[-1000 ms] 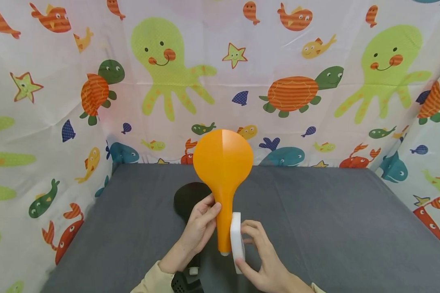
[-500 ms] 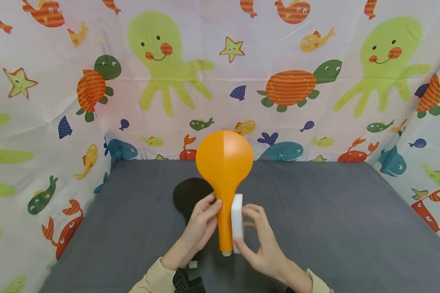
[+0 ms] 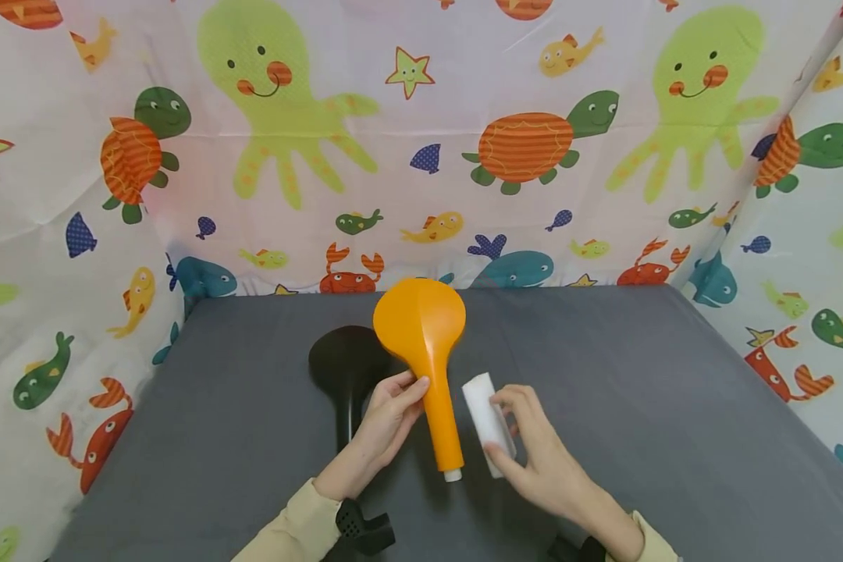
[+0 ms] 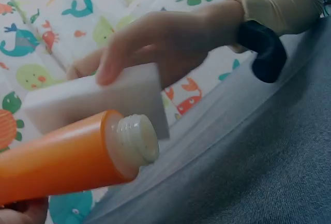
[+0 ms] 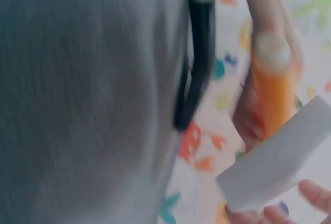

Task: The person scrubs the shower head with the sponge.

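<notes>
Block [image 3: 487, 417] farther from orange paddle [image 3: 428, 351], threads [image 4: 133, 138] only in left-wrist view

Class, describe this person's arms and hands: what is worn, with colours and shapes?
The left hand and right hand are bare. On each side is a pale yellow fabric sleeve and a black, curved wrist-worn device; the left one shows small holes.

left grip [image 4: 23, 213]: touches orange handle [image 4: 57, 159] | threaded end [image 4: 139, 138]: pale | right grip [image 4: 165, 45]: holds white block [image 4: 93, 97]

Right wrist view is blurred, perhaps dim.
</notes>
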{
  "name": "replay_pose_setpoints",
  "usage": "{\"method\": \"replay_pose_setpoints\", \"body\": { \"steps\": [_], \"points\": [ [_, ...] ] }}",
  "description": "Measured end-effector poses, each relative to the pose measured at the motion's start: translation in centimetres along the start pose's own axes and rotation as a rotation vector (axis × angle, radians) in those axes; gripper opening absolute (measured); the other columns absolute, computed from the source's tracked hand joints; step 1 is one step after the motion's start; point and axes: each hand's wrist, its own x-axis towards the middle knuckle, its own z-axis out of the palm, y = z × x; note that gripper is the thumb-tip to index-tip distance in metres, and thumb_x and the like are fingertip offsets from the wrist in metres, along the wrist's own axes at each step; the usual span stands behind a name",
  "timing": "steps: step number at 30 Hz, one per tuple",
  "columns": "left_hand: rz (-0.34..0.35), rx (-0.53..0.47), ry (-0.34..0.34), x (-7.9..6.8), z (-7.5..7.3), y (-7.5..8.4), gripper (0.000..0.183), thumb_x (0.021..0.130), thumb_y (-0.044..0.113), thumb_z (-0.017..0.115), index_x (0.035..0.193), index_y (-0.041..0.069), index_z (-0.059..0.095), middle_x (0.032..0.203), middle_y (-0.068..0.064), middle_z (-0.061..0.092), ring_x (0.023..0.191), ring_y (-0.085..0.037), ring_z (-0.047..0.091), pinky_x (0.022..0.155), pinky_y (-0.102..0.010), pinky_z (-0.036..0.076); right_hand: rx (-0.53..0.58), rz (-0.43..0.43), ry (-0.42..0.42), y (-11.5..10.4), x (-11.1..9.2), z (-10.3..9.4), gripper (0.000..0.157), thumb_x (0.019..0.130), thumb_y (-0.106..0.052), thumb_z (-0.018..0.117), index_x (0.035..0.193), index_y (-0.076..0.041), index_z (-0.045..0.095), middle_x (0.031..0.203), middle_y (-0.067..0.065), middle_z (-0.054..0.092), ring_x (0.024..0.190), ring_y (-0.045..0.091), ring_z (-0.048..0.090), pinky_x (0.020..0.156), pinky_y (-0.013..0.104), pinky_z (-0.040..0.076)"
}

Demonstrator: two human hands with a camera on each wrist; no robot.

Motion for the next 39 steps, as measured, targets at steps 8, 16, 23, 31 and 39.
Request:
{"method": "replay_pose_setpoints", "body": {
  "steps": [8, 16, 23, 31, 39],
  "points": [
    [-0.11, 0.115, 0.126, 2.1, 0.6, -1.9, 0.032, 0.093, 0.004, 0.054, 0.114, -0.02, 0.05, 0.091, -0.008, 0.058, 0.076, -0.017, 0.055, 0.072, -0.024, 0.048, -0.315, 0.281, 0.051, 2.1, 0.2, -1.4, 0.05, 0.081, -0.022, 0.067, 0.121, -0.003, 0.043, 0.116, 0.018, 0.037, 0.085, 0.031, 0.05, 0.061, 0.034, 0.048],
    [-0.154, 0.175, 0.198, 3.2, 0.7, -3.4, 0.031, 0.093, 0.006, 0.055, 0.109, -0.021, 0.053, 0.092, -0.011, 0.057, 0.076, -0.015, 0.057, 0.069, -0.025, 0.049, -0.422, 0.347, -0.037, 2.5, -0.5, 0.5, 0.053, 0.08, -0.03, 0.069, 0.119, 0.0, 0.048, 0.108, 0.021, 0.041, 0.078, 0.028, 0.047, 0.049, 0.027, 0.044],
    [-0.188, 0.207, 0.236, 3.5, 0.4, -4.3, 0.03, 0.093, 0.006, 0.055, 0.107, -0.019, 0.055, 0.097, -0.014, 0.058, 0.077, -0.016, 0.058, 0.071, -0.027, 0.05, -0.476, 0.34, -0.065, 2.7, -1.0, 1.5, 0.054, 0.078, -0.034, 0.071, 0.115, 0.001, 0.051, 0.106, 0.021, 0.041, 0.078, 0.028, 0.046, 0.05, 0.029, 0.043],
    [-0.223, 0.236, 0.248, 3.5, 0.0, -4.7, 0.028, 0.092, 0.008, 0.057, 0.104, -0.018, 0.056, 0.099, -0.015, 0.057, 0.079, -0.016, 0.057, 0.071, -0.028, 0.05, -0.531, 0.342, -0.126, 2.8, -1.0, 1.7, 0.058, 0.076, -0.044, 0.072, 0.111, -0.002, 0.053, 0.106, 0.022, 0.043, 0.077, 0.028, 0.046, 0.049, 0.03, 0.044],
    [-0.239, 0.304, 0.229, 3.5, -0.2, -5.0, 0.021, 0.092, 0.008, 0.057, 0.093, -0.013, 0.06, 0.097, -0.018, 0.059, 0.077, -0.017, 0.06, 0.072, -0.031, 0.053, -0.56, 0.351, -0.175, 2.5, -1.0, 1.5, 0.044, 0.085, -0.043, 0.063, 0.107, -0.006, 0.056, 0.104, 0.019, 0.043, 0.078, 0.027, 0.045, 0.045, 0.029, 0.041]
  ]
}}
